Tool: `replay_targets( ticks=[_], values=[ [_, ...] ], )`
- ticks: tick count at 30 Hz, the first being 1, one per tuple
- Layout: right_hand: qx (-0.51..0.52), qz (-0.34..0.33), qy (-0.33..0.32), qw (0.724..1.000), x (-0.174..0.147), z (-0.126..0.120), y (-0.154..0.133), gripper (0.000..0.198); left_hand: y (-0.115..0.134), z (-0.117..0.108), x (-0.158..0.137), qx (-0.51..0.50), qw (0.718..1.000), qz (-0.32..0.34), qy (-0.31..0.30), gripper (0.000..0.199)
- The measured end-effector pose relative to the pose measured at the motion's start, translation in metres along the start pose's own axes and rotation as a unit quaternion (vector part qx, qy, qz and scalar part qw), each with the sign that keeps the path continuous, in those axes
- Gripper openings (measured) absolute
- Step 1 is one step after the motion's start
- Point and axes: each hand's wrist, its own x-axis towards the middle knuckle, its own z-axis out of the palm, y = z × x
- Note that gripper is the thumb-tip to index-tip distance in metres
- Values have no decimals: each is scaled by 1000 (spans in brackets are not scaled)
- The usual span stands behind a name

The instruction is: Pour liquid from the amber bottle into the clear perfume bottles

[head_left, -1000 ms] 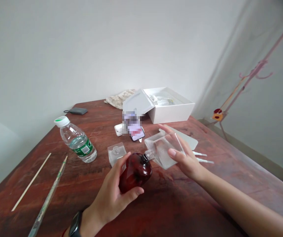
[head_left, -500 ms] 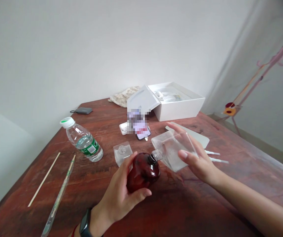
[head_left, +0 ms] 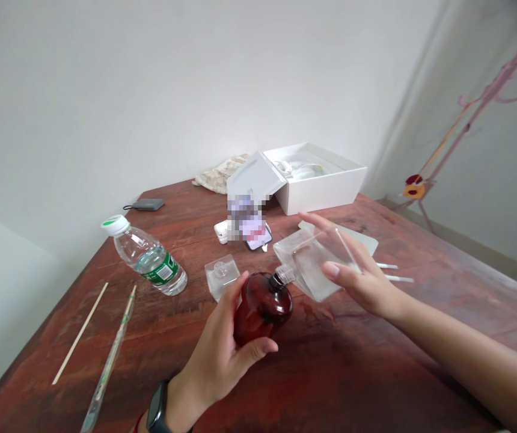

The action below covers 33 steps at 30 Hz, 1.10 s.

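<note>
My left hand (head_left: pixel 222 355) grips a dark amber bottle (head_left: pixel 263 305) standing on the wooden table (head_left: pixel 330 373). My right hand (head_left: pixel 357 279) holds a clear square glass bottle (head_left: pixel 310 264) tilted down to the left, its neck touching the mouth of the amber bottle. A small clear square cap (head_left: pixel 220 278) lies on the table just left of the amber bottle.
A plastic water bottle (head_left: pixel 148 257) lies to the left, beside a wooden stick (head_left: pixel 80 332) and a glass rod (head_left: pixel 109 361). An open white box (head_left: pixel 317 177), a phone (head_left: pixel 252 231), a grey pouch (head_left: pixel 148 204), a cloth (head_left: pixel 217 174) and a white tray (head_left: pixel 362 240) sit farther back.
Both hands keep the same hold on the two bottles. The view has shifted slightly, and the clear bottle stays tipped against the amber bottle's mouth.
</note>
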Motion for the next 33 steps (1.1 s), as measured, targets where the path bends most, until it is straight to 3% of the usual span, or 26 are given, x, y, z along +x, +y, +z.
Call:
replay_targets(
  ticks=[22, 33],
  values=[
    [-13, -30, 15, 999, 0, -2, -3, 79, 0, 15, 0, -32, 999, -3, 3, 85],
    [-19, -7, 23, 1000, -3, -5, -5, 81, 1, 16, 2, -37, 999, 11, -6, 90]
  ],
)
